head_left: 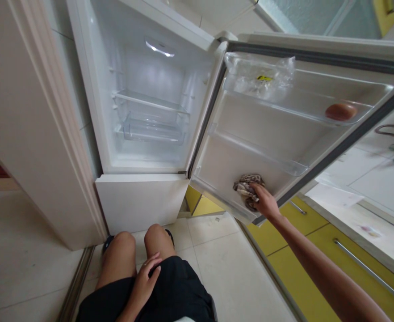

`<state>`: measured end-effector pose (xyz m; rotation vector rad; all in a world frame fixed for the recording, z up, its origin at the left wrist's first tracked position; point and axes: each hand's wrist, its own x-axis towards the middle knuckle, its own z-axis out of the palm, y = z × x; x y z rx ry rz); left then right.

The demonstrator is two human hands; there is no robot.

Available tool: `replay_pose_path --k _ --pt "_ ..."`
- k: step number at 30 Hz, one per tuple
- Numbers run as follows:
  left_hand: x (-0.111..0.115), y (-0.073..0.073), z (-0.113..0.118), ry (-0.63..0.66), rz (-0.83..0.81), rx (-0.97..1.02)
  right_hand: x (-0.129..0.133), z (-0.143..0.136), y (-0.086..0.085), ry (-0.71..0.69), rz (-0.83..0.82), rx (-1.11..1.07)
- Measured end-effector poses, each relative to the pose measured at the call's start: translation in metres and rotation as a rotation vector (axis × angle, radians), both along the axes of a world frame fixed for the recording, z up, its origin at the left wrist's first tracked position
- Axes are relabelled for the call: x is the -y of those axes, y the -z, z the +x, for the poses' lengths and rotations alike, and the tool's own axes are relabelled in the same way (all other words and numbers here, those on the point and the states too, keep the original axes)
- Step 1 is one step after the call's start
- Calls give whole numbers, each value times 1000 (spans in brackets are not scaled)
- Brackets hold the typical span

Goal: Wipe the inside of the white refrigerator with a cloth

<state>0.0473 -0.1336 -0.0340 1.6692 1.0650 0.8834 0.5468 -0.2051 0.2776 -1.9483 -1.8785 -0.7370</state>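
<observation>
Head view. Fridge door (pixel 277 147) swung wide open to the right of the cabinet. A crumpled, patterned cloth (pixel 248 190) sits against the inner face of the door, low down, below the lower door shelf (pixel 257 152). The cloth lies directly under and just left of the right hand (pixel 266 202), touching it; the bunched part sticks out past the fingertips toward the hinge side.

Around it: upper door shelf (pixel 367 91) holds a brown egg (pixel 341 111) at the far right end and a clear plastic bag (pixel 259 74) with a yellow mark at the left end. Both well apart from the cloth, above it. Nothing stands between hand and cloth. Fridge interior (pixel 150 89) lit, with a glass shelf (pixel 150 102) and a clear drawer (pixel 152 129) beneath. Yellow cabinets (pixel 294 241) with bar handles run under the door's lower edge, white counter (pixel 367 183) behind it. Pale tiled floor (pixel 224 264).

Right hand: arm stretched out long, fingers curled down over the cloth and pressing it to the door panel; closed on the cloth, no gap showing. Left hand (pixel 146 279) rests loose on the person's dark shorts (pixel 180 290) at the thigh, fingers slack and slightly spread, holding nothing. Person is crouched, knees (pixel 140 241) up close to the lower freezer door (pixel 140 201).
</observation>
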Motion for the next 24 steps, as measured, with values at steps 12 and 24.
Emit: replay_pose_path --k 12,24 --pt "-3 2 3 -20 2 3 -4 -1 -26 -53 253 225" --pt "2 -2 0 -46 -9 2 -196 -77 -32 -191 11 73"
